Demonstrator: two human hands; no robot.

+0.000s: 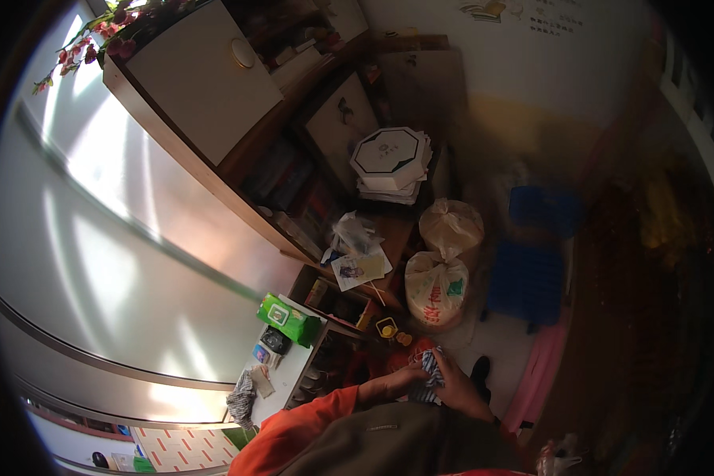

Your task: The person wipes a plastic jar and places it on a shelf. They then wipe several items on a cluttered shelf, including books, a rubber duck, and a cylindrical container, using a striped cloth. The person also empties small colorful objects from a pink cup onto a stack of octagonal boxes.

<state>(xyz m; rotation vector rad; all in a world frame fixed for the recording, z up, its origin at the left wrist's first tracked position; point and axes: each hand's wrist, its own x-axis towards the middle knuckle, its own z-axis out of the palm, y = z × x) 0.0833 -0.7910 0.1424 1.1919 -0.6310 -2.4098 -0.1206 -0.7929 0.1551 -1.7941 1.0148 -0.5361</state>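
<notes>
A blue-and-white striped cloth is bunched up between my two hands, close in front of my dark apron. My left hand grips it from the left, the arm in an orange sleeve. From the other side my right hand holds the same cloth, its thumb along the top. Part of the cloth hangs below the fingers. A red item, too blurred to name, shows just beyond the hands. Past it on the floor stand oil bottles with yellow caps.
Two tied plastic sacks stand ahead. To the left, a white shelf top bears a green wipes pack and another striped cloth. A wooden desk holds papers and white boxes. A blue chair stands right.
</notes>
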